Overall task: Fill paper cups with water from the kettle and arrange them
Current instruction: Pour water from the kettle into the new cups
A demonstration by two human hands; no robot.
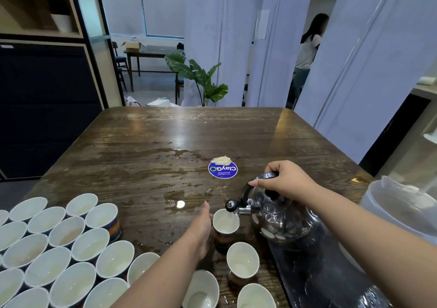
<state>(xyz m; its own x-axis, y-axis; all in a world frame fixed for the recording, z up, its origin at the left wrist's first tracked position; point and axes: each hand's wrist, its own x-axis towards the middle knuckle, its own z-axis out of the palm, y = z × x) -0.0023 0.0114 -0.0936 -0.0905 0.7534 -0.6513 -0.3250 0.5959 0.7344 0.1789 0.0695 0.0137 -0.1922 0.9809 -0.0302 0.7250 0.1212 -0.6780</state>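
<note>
While right hand (286, 183) tilts kettle (281, 218), far table (165, 130) lies open.

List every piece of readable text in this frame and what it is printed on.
"ClayGo": on the round blue sticker on the wooden table, upside down from this view.
Smaller white lines under that name on the sticker: too small to read.
Paper cups and kettle: no readable text.

An office break area — wooden table (165, 137), white partitions (350, 59), dark cabinets (47, 109), potted plant (201, 78).
</note>
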